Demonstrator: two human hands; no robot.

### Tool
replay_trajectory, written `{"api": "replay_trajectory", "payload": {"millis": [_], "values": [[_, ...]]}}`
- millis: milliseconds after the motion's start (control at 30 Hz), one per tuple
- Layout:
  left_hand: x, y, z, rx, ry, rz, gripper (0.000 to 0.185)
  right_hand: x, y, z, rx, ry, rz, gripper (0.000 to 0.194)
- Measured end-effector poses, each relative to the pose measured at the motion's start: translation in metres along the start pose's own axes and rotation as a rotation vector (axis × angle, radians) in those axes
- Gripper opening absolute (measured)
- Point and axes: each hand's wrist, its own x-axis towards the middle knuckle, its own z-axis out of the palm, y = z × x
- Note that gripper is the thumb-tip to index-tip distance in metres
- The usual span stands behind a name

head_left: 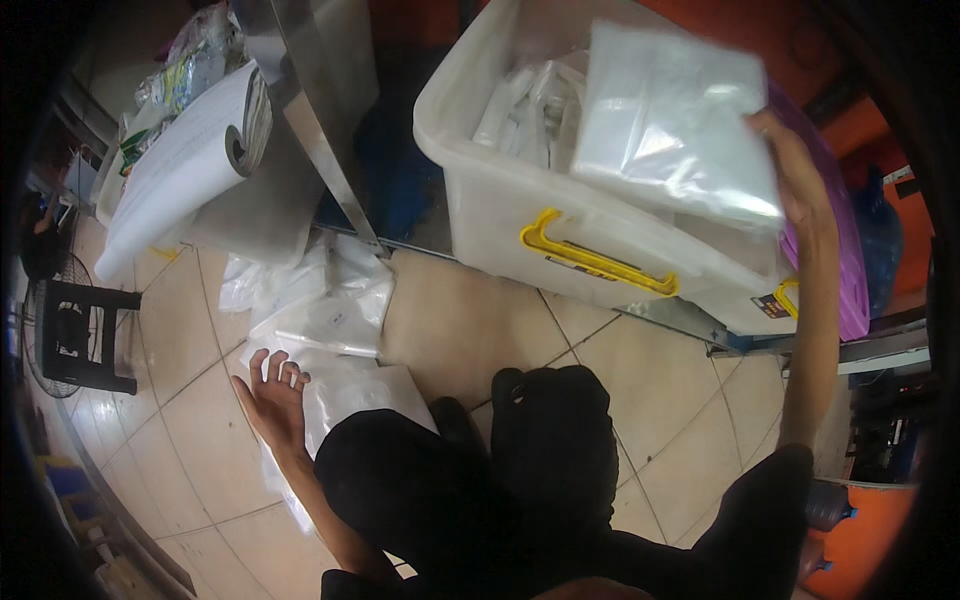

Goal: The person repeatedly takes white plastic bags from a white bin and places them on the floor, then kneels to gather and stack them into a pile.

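My right hand (799,169) grips the right edge of a stack of clear plastic bags (675,124), tilted over the opening of a large translucent storage bin (495,199). More folded plastic bags (525,112) lie inside the bin, on its left side. A yellow handle (600,259) sits on the bin's front wall. My left hand (277,397) is at the lower left, palm up, fingers apart and curled, holding nothing. Beside and beyond it, flat packs of clear plastic bags (322,315) are spread over the tiled floor, partly hidden by my knee.
A metal post (330,157) rises left of the bin. Further left, a rolled-back paper pad (180,165) rests on another bin (262,225) with packets. A black stool (86,337) stands before a fan. A purple lid (832,247) leans at the right, near large bottles (829,506).
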Motion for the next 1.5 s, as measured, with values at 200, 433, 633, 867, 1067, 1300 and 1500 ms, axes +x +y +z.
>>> {"api": "replay_trajectory", "payload": {"millis": [200, 433, 633, 867, 1067, 1300, 1500], "values": [[-0.01, 0.006, -0.044, 0.989, 0.356, 0.086, 0.045, -0.014, 0.008, -0.029, -0.663, 0.088, -0.242, 0.074], [-0.042, -0.042, -0.075, 1.927, 0.45, -0.158, 0.1, -0.106, 0.021, 0.072, -1.024, 0.083, -0.787, 0.05], [-0.041, -0.05, -0.055, 1.908, 0.555, -0.068, 0.082, -0.125, 0.087, 0.216, 0.155, -0.926, -0.347, 0.025], [-0.028, -0.024, -0.027, 1.752, 0.418, -0.364, 0.09, -0.127, 0.236, 0.467, -0.335, -0.688, -0.745, 0.039], [-0.034, -0.012, -0.035, 1.717, 0.322, -0.455, 0.11, -0.191, 0.26, 0.454, -0.481, -0.961, -0.543, 0.074], [-0.024, -0.009, -0.031, 1.567, 0.236, -0.586, 0.083, -0.24, 0.302, 0.471, -0.398, -0.796, -0.795, 0.074], [-0.032, -0.012, -0.021, 1.505, 0.169, -0.43, 0.061, -0.216, 0.299, 0.477, -0.064, -0.878, -0.716, 0.057]]}}
